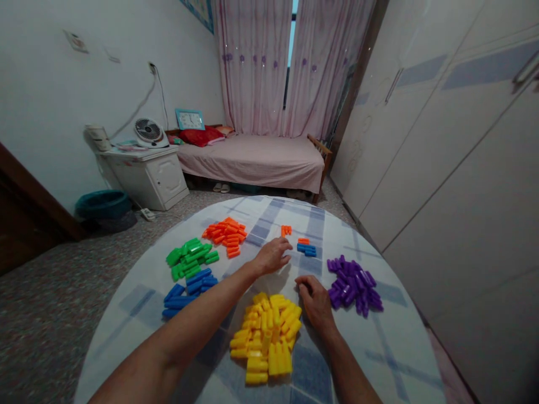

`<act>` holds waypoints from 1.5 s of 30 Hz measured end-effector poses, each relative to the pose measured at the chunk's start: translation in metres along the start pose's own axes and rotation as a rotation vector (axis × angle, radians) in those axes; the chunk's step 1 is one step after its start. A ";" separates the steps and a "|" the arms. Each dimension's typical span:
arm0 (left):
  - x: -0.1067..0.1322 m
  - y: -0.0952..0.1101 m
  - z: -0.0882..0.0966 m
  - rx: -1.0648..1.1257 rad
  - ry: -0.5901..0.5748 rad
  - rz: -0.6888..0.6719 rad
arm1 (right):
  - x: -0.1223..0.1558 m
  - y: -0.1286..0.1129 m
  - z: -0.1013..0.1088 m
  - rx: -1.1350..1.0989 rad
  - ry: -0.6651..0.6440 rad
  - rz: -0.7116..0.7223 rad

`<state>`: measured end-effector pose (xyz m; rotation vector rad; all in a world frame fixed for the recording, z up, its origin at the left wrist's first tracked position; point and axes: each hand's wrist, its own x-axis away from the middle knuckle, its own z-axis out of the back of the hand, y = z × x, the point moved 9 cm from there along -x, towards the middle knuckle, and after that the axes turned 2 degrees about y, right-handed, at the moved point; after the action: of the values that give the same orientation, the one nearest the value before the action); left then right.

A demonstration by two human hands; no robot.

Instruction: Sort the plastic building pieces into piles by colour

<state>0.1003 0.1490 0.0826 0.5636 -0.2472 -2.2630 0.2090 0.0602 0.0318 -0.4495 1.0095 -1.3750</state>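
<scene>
My left hand (272,255) reaches across the round table (379,348), fingers curled, close to a small orange and blue block group (306,247) and a lone orange piece (286,229). Whether it holds anything is hidden. My right hand (315,303) rests knuckles up between the yellow block pile (265,336) and the purple block pile (352,284), fingers folded under. Sorted piles of orange blocks (226,234), green blocks (190,258) and blue blocks (187,292) lie to the left.
The table wears a white cloth with blue checks. Beyond it stand a pink bed (256,160), a white cabinet (147,174) with a fan, and a teal basin (102,203) on the floor. Wardrobe doors (442,140) line the right side.
</scene>
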 end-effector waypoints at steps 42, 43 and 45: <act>0.313 -0.093 0.120 -0.062 0.685 0.857 | 0.000 0.003 0.000 0.018 -0.010 -0.012; 0.316 -0.095 0.117 -0.053 0.675 0.882 | 0.001 0.002 0.000 0.020 -0.009 -0.013; 0.313 -0.097 0.112 -0.013 0.657 0.868 | 0.001 0.001 0.001 0.025 -0.006 -0.020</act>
<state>-0.2033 -0.0140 0.0481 0.9356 -0.1053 -1.1710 0.2105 0.0594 0.0310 -0.4463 0.9844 -1.4021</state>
